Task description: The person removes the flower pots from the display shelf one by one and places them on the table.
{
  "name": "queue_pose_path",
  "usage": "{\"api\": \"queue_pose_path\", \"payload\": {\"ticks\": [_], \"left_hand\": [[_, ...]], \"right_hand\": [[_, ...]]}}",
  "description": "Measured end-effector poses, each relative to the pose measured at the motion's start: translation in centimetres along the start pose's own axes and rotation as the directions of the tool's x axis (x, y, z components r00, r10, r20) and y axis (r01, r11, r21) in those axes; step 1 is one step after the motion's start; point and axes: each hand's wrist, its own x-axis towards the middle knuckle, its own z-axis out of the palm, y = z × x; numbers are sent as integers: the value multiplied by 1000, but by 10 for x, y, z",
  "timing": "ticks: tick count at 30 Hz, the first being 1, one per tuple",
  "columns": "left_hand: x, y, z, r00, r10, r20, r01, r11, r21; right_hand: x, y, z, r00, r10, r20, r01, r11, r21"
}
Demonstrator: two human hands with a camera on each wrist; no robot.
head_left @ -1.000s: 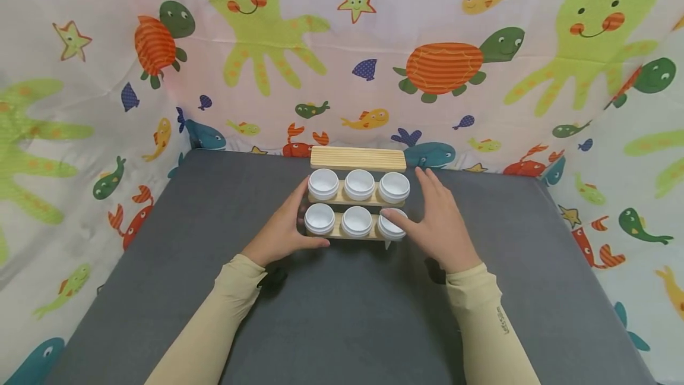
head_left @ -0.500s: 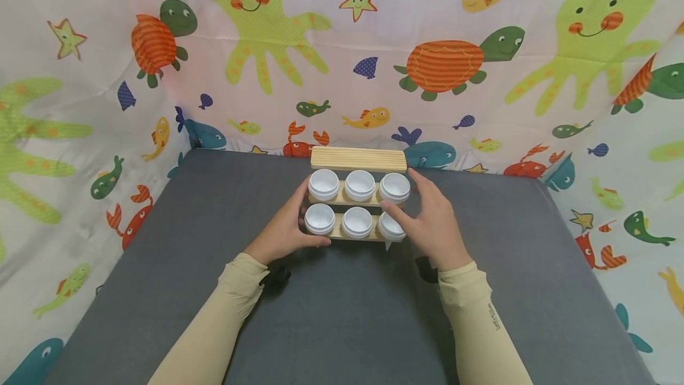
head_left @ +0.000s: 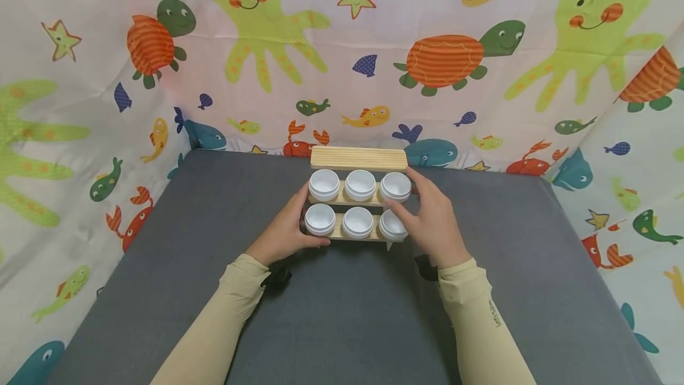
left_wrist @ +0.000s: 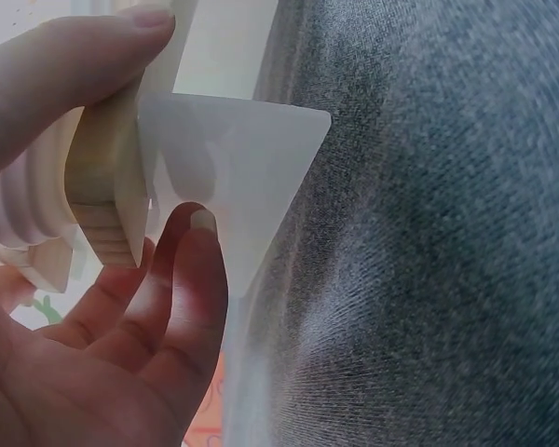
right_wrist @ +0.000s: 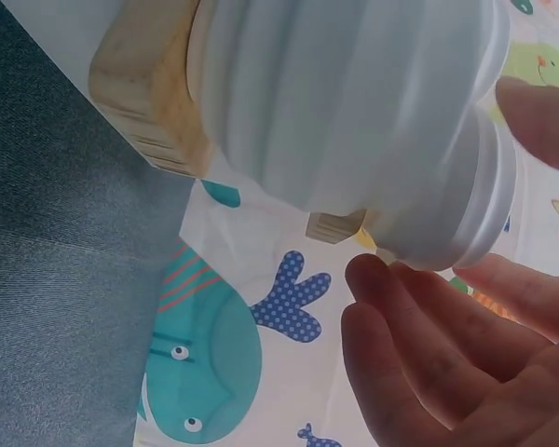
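A small stepped rack (head_left: 358,159) with pale wooden slats and translucent side panels (left_wrist: 233,177) stands on the grey cloth. White cups (head_left: 360,185) sit in two rows on its lower slats, three per row. My left hand (head_left: 280,232) grips the rack's left end, thumb on the front slat and curled fingers at the side panel. At the other end, my right hand (head_left: 435,227) pinches the right cup of the upper row (head_left: 396,186); its thumb is in front and its fingers lie along the far side. That thumb partly covers the lower right cup (head_left: 392,226).
The grey cloth (head_left: 352,319) covers the table surface. A fabric curtain (head_left: 320,34) printed with sea animals surrounds it at the back and both sides, close behind the rack. The top slat bears no cups.
My right hand has moved left and closed in on the upper right cup. The left hand keeps its grip, and the rack has stayed almost where it was.
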Motion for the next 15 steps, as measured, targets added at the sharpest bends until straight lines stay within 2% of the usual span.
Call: {"api": "queue_pose_path", "payload": {"ticks": [4,15], "left_hand": [[1,-2,0,1000,19,1,-19,1000,-24],[1,-2,1,999,-33,17,34,997,-71]], "right_hand": [[1,-2,-1,1000,0,-3,0,1000,-8],[1,-1,0,1000,13,15,-13,1000,2]]}}
